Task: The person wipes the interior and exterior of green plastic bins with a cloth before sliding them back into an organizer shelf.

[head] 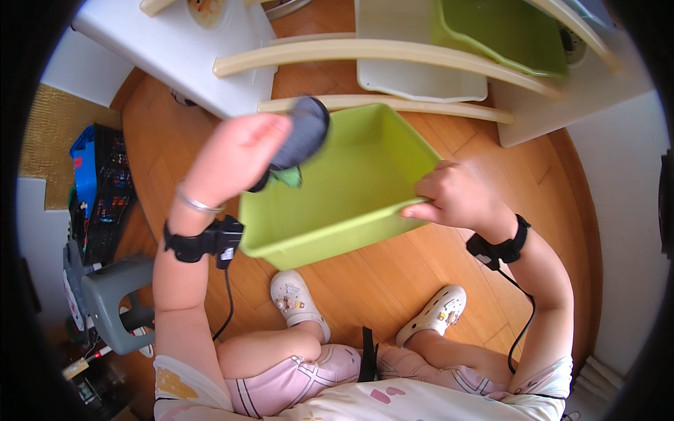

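Observation:
My left hand (239,155) grips a dark grey, rounded item (305,131), perhaps a small shoe, blurred by motion. A piece of green fabric (287,177) hangs beneath that hand, over the left side of a lime-green plastic bin (321,237). My right hand (455,194) is closed on the bin's near right corner, thumb outside the rim. The bin is held in front of me, above my feet, and its bare inner floor shows.
A white rack with cream curved rails (389,50) stands ahead, holding a white tray (421,79) and another green bin (505,37). At left are a black crate (108,194) and a grey plastic stool (113,305). A white wall (626,210) rises at right.

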Demonstrator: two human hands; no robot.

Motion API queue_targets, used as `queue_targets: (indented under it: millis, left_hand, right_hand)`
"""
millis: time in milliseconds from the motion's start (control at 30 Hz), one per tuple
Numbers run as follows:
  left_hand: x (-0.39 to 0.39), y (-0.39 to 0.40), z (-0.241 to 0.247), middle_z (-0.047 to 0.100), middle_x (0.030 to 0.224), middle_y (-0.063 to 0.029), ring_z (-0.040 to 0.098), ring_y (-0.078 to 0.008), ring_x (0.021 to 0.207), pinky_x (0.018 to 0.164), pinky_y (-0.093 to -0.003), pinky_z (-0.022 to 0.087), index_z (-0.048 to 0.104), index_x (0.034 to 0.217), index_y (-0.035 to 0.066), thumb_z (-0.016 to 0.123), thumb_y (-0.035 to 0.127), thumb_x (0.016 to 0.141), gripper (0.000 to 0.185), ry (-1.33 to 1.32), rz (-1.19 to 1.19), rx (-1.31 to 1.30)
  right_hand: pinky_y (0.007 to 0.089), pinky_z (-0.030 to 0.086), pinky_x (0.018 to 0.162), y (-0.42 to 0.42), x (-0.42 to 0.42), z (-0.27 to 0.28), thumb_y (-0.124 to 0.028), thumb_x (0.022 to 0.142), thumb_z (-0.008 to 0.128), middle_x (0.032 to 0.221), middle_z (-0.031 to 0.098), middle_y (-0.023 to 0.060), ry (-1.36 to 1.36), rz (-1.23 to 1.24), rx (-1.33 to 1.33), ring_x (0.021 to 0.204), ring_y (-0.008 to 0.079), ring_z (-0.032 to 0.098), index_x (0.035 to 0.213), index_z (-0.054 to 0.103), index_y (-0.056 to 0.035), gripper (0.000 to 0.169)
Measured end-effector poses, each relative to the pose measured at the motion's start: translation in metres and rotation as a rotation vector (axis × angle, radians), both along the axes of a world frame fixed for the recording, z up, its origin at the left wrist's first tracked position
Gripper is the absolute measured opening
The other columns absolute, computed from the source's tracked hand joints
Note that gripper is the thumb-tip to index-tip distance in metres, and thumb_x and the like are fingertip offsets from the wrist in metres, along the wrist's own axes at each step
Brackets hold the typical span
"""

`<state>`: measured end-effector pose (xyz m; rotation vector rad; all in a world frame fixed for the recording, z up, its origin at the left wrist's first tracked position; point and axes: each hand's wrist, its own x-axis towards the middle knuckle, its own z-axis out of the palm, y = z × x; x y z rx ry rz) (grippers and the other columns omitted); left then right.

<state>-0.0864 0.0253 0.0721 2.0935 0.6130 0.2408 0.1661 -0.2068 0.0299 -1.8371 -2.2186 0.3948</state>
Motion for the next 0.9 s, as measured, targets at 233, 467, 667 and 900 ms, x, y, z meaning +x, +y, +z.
queue_targets:
  millis: [233, 467, 667, 900]
  left_hand:
    - [-0.010, -0.014, 0.039, 0.053, 0.071, -0.0030, 0.045, -0.0075, 0.070, 0.065, -0.0271, 0.044, 0.062, 0.097, -0.006, 0.049, 0.023, 0.105, 0.032, -0.341, 0.375, 0.307]
    - [0.018, -0.095, -0.013, 0.060, 0.111, -0.0178, 0.056, -0.0324, 0.096, 0.076, -0.0419, 0.045, 0.061, 0.106, 0.006, 0.060, 0.025, 0.092, 0.024, -0.163, -0.140, 0.606]
    - [0.020, -0.114, -0.036, 0.044, 0.146, -0.0167, 0.042, -0.0348, 0.125, 0.092, -0.0459, 0.037, 0.054, 0.138, 0.021, 0.060, 0.042, 0.086, 0.056, 0.012, -0.248, 0.840]
    - [0.004, -0.046, -0.040, 0.033, 0.149, -0.0310, 0.034, -0.0470, 0.134, 0.107, -0.0585, 0.025, 0.042, 0.144, 0.005, 0.058, 0.044, 0.089, 0.069, 0.224, 0.205, 0.967]
  right_hand:
    - [0.0458, 0.052, 0.070, 0.064, -0.023, 0.030, -0.058, 0.097, 0.048, 0.073, 0.066, 0.0232, 0.342, -0.382, -0.359, 0.071, 0.0406, 0.064, 0.086, 0.073, 0.0003, 0.064]
    - [0.0429, 0.052, 0.075, 0.079, -0.021, 0.016, -0.057, 0.098, 0.046, 0.089, 0.071, 0.0222, 0.699, -0.648, -0.400, 0.084, 0.0314, 0.068, 0.102, 0.069, 0.0080, 0.069]
    - [0.0320, 0.050, 0.074, 0.074, -0.017, 0.017, -0.053, 0.099, 0.049, 0.088, 0.069, 0.0111, 0.752, -0.717, -0.435, 0.082, 0.0159, 0.061, 0.098, 0.068, 0.0086, 0.065]
    - [0.0344, 0.050, 0.079, 0.069, -0.013, 0.001, -0.051, 0.100, 0.048, 0.091, 0.070, 0.0138, 0.958, -0.637, -0.374, 0.083, 0.0198, 0.063, 0.103, 0.068, 0.0087, 0.063]
